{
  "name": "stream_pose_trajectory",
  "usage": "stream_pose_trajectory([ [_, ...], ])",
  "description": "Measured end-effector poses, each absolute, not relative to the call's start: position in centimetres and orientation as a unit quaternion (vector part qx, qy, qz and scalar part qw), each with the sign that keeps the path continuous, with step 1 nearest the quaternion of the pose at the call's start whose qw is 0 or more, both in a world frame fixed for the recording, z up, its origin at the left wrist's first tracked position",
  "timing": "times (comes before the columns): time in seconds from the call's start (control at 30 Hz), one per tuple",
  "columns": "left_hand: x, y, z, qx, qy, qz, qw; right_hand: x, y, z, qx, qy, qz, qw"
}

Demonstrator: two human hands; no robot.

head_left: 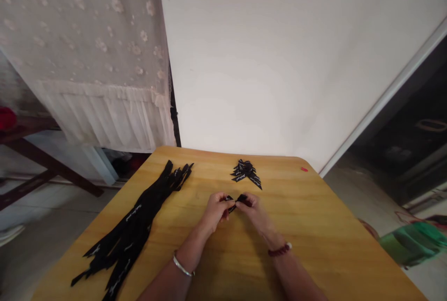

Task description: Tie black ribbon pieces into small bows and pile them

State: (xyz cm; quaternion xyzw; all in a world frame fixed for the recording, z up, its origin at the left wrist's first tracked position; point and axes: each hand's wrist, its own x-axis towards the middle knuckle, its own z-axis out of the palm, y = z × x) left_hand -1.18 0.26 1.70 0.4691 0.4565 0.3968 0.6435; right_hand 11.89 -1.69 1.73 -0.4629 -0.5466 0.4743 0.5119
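Left hand and right hand pinch a black ribbon over the worktop, short of its far edge; a slackened fingertip could loosen the folds, a stray elbow nudge the strips off the left edge.

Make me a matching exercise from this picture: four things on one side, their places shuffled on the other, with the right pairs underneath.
Things
1. Long black ribbons
2. Short black ribbon
3. Silver bangle
4. Small red piece

Places
A. Around the left wrist
B. Near the far right corner of the table
C. Lying along the table's left side
D. Pinched in the left hand and right hand

Right pairs: 1-C, 2-D, 3-A, 4-B
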Motion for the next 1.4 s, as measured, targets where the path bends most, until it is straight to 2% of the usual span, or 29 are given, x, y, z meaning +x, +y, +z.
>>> stream_pose_trajectory([
  [0.17, -1.3, 0.5, 1.4, 0.474, 0.449, 0.395, 0.646, 11.9, -1.5, 1.4, -0.491, -0.585, 0.397, 0.509],
  [0.3, -1.3, 0.5, 1.3, 0.469, 0.453, 0.395, 0.647, 11.7, -1.7, 1.6, -0.505, -0.588, 0.379, 0.505],
  [0.6, -1.1, 0.2, 1.1, 0.456, 0.453, 0.415, 0.644, 11.6, -1.8, 1.6, -0.49, -0.569, 0.435, 0.497],
  [0.83, -1.4, 0.6, 1.4, 0.38, 0.437, 0.502, 0.642, 11.9, -1.4, 0.8, -0.529, -0.483, 0.424, 0.554],
  [1.03, -1.0, 0.2, 1.4, 0.347, 0.382, 0.429, 0.742, 11.3, -1.7, 1.1, -0.524, -0.461, 0.44, 0.566],
  [1.4, -0.7, 0.2, 0.9, 0.332, 0.38, 0.474, 0.722, 10.8, -1.9, 1.2, -0.487, -0.466, 0.482, 0.559],
])
